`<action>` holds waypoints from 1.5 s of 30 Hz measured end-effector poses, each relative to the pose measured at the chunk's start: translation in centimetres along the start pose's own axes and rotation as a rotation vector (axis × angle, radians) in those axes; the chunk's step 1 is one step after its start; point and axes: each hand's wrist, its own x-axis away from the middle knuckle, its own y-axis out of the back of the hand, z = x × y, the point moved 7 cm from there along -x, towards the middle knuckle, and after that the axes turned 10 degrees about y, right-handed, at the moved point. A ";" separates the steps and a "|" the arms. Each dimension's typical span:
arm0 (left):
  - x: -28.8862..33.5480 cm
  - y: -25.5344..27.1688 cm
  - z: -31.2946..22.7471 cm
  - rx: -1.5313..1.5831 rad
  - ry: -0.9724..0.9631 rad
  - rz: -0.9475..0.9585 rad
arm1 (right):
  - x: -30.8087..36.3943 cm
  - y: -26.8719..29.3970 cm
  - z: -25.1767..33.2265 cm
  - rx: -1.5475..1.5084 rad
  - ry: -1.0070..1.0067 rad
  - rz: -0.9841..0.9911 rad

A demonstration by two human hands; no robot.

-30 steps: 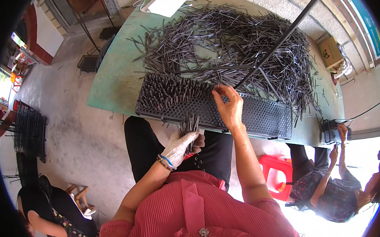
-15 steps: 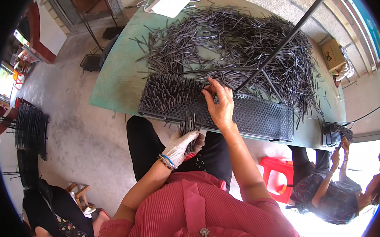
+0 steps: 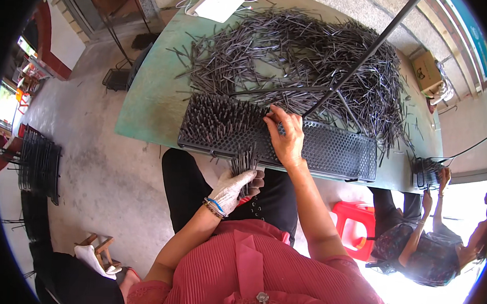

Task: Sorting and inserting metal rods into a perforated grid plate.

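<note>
My gloved left hand [image 3: 235, 185] is closed around a bundle of thin black sticks [image 3: 245, 158], which point upward near the front edge of a black perforated rack [image 3: 337, 151]. Many similar sticks [image 3: 215, 117] stand upright in the holes on the rack's left part; bare holes show on its right part. My bare right hand [image 3: 288, 135] hovers over the middle of the rack, thumb and fingertips pinched beside the last standing sticks. Whatever lies between those fingertips is too small and dark to make out.
A large heap of loose black sticks [image 3: 363, 70] covers the green table [image 3: 147, 105] behind the rack. A slanting black rod [image 3: 364, 56] rises over it. At right, a co-worker [image 3: 420, 244] handles another small rack [image 3: 427, 171] near a red stool [image 3: 355, 229].
My right hand has shifted slightly right and down over the rack. The left hand keeps its bundle, its fingers slightly rearranged. A person at lower left and the co-worker's hands have moved.
</note>
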 end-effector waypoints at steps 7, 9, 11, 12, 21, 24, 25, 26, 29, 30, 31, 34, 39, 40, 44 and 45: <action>-0.1 0.9 0.4 0.004 -0.009 -0.065 | 0.4 0.0 0.1 0.049 0.065 0.037; -0.1 1.0 0.3 -0.011 -0.015 -0.033 | 0.0 -0.1 1.4 0.064 0.183 0.057; 0.0 0.7 0.2 -0.029 -0.019 0.001 | 0.0 -0.2 1.7 0.074 0.206 0.089; 0.2 0.4 0.0 -0.026 -0.017 -0.023 | 0.2 -0.3 1.5 0.080 0.199 0.118; 1.0 0.0 -0.9 0.008 -0.079 0.022 | 1.3 1.2 1.7 -0.266 -0.381 0.187; 1.3 -0.8 -1.4 -0.025 -0.120 0.062 | 4.3 -0.3 1.4 -0.511 -0.715 0.350; 1.4 -1.1 -1.6 -0.058 -0.137 0.079 | 5.0 -0.4 1.1 -0.554 -0.793 0.415; 1.4 -1.3 -1.6 -0.060 -0.135 0.081 | 5.3 -0.4 0.9 -0.552 -0.794 0.413; 1.4 -1.7 -1.4 -0.044 -0.118 0.077 | 6.1 -0.5 0.3 -0.779 -0.949 0.277; 1.4 -1.6 -1.3 -0.046 -0.102 0.057 | 5.9 -0.3 -0.3 -0.801 -0.920 0.247; 1.4 -1.4 -1.2 -0.047 -0.086 0.037 | 5.7 -0.2 -1.0 -0.823 -0.892 0.218; 1.4 -1.6 -1.2 -0.002 -0.072 0.093 | 3.2 1.6 -2.3 -0.726 -0.730 0.015; 0.7 -0.7 -0.6 0.002 -0.039 0.037 | 1.3 1.4 -4.2 -0.481 -0.560 0.013; 0.7 -0.6 -0.6 0.034 -0.040 0.006 | 1.4 1.4 -4.5 -0.480 -0.559 0.012; 0.6 0.0 -0.3 0.062 0.006 -0.023 | 1.4 1.0 -4.7 -0.483 -0.556 0.026; 0.8 -0.1 -0.2 0.055 0.025 -0.028 | 1.5 0.9 -4.7 -0.499 -0.569 0.024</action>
